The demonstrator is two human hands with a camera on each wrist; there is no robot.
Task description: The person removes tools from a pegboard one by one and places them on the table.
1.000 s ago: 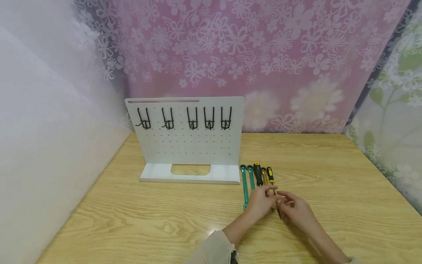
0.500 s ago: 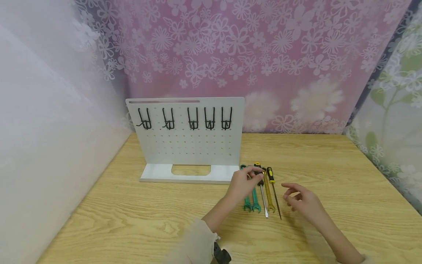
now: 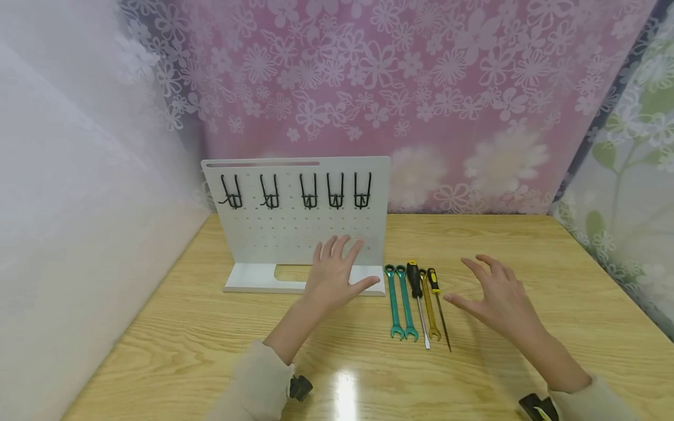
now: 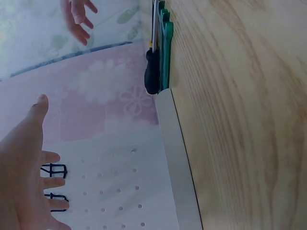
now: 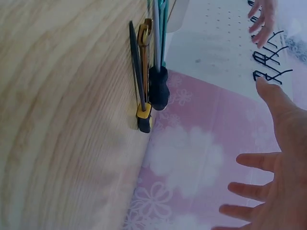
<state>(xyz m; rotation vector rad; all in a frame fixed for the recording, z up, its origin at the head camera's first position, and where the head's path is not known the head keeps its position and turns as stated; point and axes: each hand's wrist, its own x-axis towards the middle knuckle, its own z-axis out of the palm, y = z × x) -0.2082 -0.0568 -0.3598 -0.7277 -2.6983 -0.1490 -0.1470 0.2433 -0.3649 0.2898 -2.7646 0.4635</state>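
Side by side on the wooden table lie two green wrenches, a left one (image 3: 392,304) and a right one (image 3: 406,304), then a large black screwdriver (image 3: 414,279), a gold wrench (image 3: 429,304) and a small yellow-and-black screwdriver (image 3: 434,280). My left hand (image 3: 332,280) is spread in front of the white pegboard (image 3: 295,234), left of the tools, holding nothing. To the right of the row, my right hand (image 3: 502,301) hovers with fingers apart, also holding nothing. Both wrist views show the hands clear of the tools.
Several black double hooks (image 3: 309,192) hang in a row on the pegboard's upper part. Its white base (image 3: 247,276) stands on the wooden table (image 3: 174,351). A pink flowered curtain (image 3: 316,88) hangs behind, and a pale wall (image 3: 95,175) borders the left.
Both hands were together over the lower part of the tools. They have drawn apart, the left toward the pegboard and the right outward, and their fingers have spread. The tools are now uncovered.
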